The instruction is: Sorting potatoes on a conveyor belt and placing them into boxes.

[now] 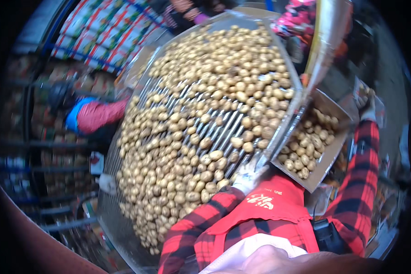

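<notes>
Small yellow-brown potatoes (178,150) cover a large sorting table (123,246) with a slatted metal surface. My left hand (248,176), in a white glove, lies at the table's near edge beside the potatoes; nothing shows in its grasp. A cardboard box (342,133) partly filled with potatoes adjoins the table at the right. Beyond that box, my right hand (366,106), gloved, is at a clear plastic bag (359,89) with some potatoes in or behind it. Blur hides how its fingers lie.
A co-worker's red sleeve (101,114) reaches to the table's left side, and other people stand at its far end. Stacked printed cartons (102,30) fill the back left behind blue metal bars. A pale post or chute (325,44) rises at the table's right corner.
</notes>
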The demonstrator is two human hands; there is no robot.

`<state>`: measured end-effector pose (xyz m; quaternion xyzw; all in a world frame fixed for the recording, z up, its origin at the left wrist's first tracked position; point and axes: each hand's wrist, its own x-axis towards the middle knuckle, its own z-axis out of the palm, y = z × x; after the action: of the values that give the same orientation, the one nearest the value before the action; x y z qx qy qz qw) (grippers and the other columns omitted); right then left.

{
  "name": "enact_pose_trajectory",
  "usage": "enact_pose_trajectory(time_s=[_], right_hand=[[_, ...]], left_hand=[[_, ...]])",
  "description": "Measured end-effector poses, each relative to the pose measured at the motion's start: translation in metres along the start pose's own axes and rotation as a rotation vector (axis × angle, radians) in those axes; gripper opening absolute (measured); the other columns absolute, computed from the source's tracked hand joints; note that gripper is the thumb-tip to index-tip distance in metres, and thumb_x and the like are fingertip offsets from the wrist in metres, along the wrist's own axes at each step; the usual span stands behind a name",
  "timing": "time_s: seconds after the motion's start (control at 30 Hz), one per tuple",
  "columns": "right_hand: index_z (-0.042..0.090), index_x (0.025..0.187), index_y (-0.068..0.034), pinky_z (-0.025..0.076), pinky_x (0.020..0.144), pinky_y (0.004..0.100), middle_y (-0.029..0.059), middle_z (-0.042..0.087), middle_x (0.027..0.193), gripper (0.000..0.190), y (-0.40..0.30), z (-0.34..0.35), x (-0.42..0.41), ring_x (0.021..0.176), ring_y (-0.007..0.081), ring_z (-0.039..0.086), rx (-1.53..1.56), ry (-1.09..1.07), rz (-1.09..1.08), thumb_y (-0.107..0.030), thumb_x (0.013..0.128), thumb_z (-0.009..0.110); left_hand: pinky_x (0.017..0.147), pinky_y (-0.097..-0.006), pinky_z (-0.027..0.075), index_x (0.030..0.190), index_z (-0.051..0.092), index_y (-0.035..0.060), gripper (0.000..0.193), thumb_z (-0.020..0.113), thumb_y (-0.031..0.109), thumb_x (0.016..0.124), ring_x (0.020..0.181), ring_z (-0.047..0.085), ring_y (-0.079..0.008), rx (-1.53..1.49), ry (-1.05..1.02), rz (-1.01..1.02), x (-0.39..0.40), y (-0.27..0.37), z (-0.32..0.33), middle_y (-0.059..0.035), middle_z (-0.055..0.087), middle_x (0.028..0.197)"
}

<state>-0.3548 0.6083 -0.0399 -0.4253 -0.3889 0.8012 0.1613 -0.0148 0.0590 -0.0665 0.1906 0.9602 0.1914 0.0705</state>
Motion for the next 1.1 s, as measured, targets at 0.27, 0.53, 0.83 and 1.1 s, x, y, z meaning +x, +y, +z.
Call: enact_pose_trajectory(time_s=[0.27,0.53,0.83,1.1], right_hand=[[0.059,0.142,0.002,0.041,0.117,0.0446,0.0212,0.057,0.147,0.049,0.249,0.037,-0.228,0.137,0.0331,0.054,-0.896,-0.743,-0.769,-0.014,0.097,0.072],[0.063,0.132,-0.011,0.044,0.109,0.0525,0.0166,0.059,0.138,0.052,0.264,-0.007,-0.443,0.127,0.0379,0.057,-0.925,-1.888,-1.243,-0.022,0.083,0.076],[0.062,0.142,-0.025,0.025,0.116,0.0769,0.0165,0.042,0.160,0.066,0.361,0.000,-0.525,0.147,0.0442,0.039,-1.355,-2.299,-1.288,-0.044,0.081,0.079],[0.053,0.151,-0.024,0.034,0.114,0.0630,0.0187,0.046,0.155,0.082,0.370,0.029,-0.468,0.141,0.0462,0.040,-1.627,-1.230,-1.361,-0.031,0.074,0.081]], left_hand=[[0.108,-0.0578,0.044,0.148,0.056,0.0295,0.061,0.067,0.019,0.088,0.129,0.055,-0.0463,-0.147,0.072,0.027,-0.014,0.003,-0.017,-0.0191,0.041,0.163],[0.120,-0.0649,0.025,0.148,0.055,0.0146,0.075,0.075,0.040,0.080,0.148,0.034,-0.0424,0.032,0.127,-0.741,-0.180,-0.017,-0.099,-0.0212,0.042,0.155],[0.109,-0.0691,0.035,0.163,0.040,0.0239,0.092,0.077,0.040,0.080,0.157,0.018,-0.0466,0.272,-0.001,-0.846,-0.200,-0.047,-0.036,-0.0082,0.028,0.170],[0.114,-0.0587,0.038,0.157,0.046,0.0236,0.081,0.076,0.044,0.085,0.154,0.030,-0.0375,0.130,0.262,-0.789,-0.221,-0.067,-0.060,-0.0139,0.034,0.166]])
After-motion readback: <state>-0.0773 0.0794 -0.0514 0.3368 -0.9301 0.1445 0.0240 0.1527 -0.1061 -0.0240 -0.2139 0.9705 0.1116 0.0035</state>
